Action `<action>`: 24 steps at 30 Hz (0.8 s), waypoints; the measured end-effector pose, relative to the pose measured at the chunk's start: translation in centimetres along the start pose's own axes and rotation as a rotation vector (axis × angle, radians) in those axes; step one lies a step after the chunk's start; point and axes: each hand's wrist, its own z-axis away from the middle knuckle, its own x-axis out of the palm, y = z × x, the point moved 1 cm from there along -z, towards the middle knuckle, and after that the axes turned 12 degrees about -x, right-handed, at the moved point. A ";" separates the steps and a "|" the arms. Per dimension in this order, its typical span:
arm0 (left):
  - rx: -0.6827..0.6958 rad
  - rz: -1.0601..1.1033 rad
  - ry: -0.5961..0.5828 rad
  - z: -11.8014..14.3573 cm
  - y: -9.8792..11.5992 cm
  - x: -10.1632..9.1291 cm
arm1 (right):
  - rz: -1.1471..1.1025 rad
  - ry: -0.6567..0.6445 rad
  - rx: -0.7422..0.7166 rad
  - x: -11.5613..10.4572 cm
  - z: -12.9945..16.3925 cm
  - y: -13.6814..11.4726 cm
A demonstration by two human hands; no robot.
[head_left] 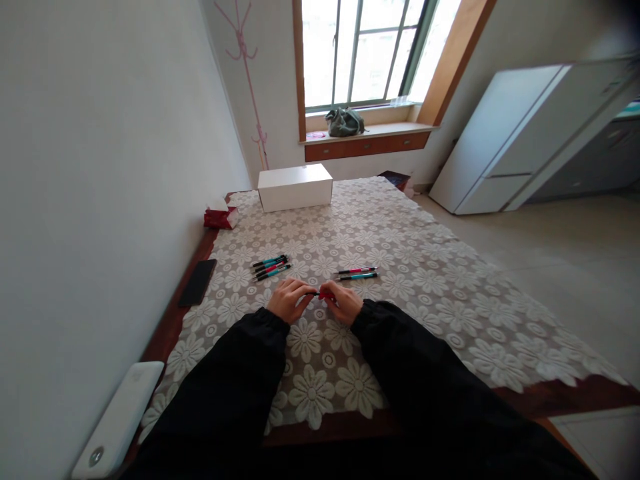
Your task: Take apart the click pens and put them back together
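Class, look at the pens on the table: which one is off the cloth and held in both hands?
The red pen, held between the left hand and right hand. The left group and right pair lie untouched on the tablecloth.

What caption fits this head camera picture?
Both hands, left and right, hold a red pen over a lace tablecloth.

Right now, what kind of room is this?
Probably a home, a kitchen-dining corner. A table with a lace floral tablecloth, a white fridge and a window seat with drawers point that way. Both hands, left and right, hold a red pen.
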 end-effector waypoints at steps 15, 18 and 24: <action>-0.226 0.534 0.101 0.2 1.5 0.5 | -0.228 0.098 0.140 0.5 -0.2 -0.1; -0.234 0.559 0.107 0.2 1.6 0.5 | -0.280 0.060 0.138 0.4 -0.2 -0.2; -0.260 0.592 0.106 0.2 1.5 0.6 | -0.196 0.061 0.149 0.3 -0.3 -0.5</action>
